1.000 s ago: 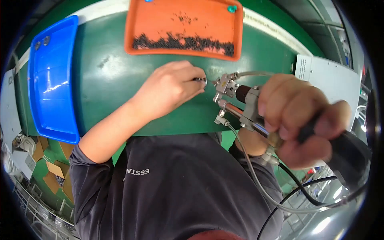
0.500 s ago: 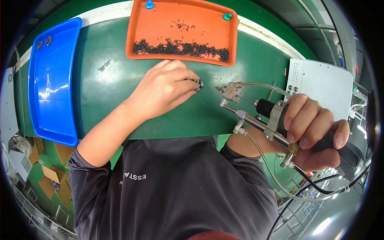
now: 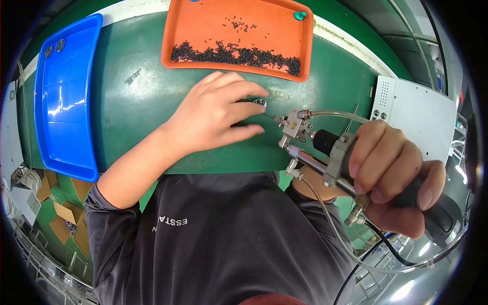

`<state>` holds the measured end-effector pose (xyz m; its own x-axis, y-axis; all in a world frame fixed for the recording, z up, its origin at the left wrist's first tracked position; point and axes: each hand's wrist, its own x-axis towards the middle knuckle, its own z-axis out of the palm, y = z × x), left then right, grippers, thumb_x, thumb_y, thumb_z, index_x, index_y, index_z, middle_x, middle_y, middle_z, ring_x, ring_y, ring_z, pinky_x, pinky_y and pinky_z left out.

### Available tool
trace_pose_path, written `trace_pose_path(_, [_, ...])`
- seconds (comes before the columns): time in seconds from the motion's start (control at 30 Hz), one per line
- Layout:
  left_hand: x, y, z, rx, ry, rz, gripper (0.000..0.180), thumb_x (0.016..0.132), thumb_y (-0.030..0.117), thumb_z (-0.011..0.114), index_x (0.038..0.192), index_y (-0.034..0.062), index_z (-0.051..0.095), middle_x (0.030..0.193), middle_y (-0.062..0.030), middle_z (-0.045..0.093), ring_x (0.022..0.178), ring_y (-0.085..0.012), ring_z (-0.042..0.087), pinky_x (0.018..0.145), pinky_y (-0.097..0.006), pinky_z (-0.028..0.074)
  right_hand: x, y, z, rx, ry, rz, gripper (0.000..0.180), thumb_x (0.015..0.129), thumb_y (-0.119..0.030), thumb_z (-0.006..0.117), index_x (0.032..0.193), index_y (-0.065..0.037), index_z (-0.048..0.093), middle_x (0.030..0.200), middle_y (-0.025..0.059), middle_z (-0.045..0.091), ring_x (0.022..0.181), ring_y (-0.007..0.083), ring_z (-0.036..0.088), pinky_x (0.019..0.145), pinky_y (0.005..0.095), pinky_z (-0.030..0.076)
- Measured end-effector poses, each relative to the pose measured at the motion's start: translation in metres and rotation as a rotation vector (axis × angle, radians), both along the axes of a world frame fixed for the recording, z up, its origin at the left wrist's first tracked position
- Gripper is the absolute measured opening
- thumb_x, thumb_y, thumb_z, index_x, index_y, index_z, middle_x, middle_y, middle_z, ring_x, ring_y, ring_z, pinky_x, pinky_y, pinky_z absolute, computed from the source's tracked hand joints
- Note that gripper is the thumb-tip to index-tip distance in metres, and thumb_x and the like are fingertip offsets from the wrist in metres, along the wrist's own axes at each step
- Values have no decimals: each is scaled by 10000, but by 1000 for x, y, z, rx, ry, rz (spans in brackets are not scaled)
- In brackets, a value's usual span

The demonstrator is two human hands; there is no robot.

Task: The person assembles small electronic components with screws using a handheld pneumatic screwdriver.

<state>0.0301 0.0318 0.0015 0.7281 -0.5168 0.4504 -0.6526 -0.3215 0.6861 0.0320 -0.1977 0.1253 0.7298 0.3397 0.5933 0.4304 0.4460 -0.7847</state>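
My left hand point(image 3: 213, 114) is over the green table, palm down, its fingers spread apart. A small round metallic part point(image 3: 260, 102) lies between its index and middle fingertips, partly hidden by them; the thumb is clear of it. My right hand point(image 3: 389, 175) is wrapped round the black grip of a hose-fed hand tool point(image 3: 296, 126), which has a metal valve block and a thin nozzle. That nozzle points left, its tip close beside the round part. I cannot tell whether the two touch.
Beyond my left hand, an orange tray point(image 3: 165, 46) holds many small black screw-like pieces and a green knob point(image 3: 300, 16). At left, two round parts point(image 3: 60, 45) lie in a blue tray point(image 3: 94, 101). A pale control box point(image 3: 417, 109) stands at right. Hoses point(image 3: 328, 216) trail from the tool.
My left fingers have spread from their pinch on the round part. The tool's nozzle has come nearer to that part. The view has shifted slightly.
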Motion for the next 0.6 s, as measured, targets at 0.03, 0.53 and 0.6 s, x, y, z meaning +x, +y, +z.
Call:
trace_pose_path(0.03, [0, -4, 3, -6, -3, -5, 231, 741, 132, 829, 950, 57, 765, 1120, -31, 726, 947, -253, 654, 821, -387, 511, -1, -1, 2, 20, -7, 12, 347, 970, -444, 719, 1152, -169, 611, 715, -34, 582, 556, 95, 560, 591, 261, 452])
trace_pose_path(0.53, [33, 15, 11, 38, -248, 353, 216, 790, 125, 820, 994, 88, 763, 1118, -44, 738, 944, -263, 657, 859, -398, 503, -17, -18, 24, 246, -118, -158, 317, 897, -368, 811, 1000, -118, 644, 633, -59, 584, 484, 70, 545, 539, 229, 425])
trace_pose_path(0.6, [37, 13, 11, 94, -285, 458, 218, 797, 154, 819, 997, 100, 750, 1173, -19, 727, 926, -256, 662, 841, -398, 500, -11, -18, 16, 47, -88, -147, 338, 970, -445, 713, 1083, -150, 591, 698, -34, 572, 546, 104, 548, 604, 278, 437])
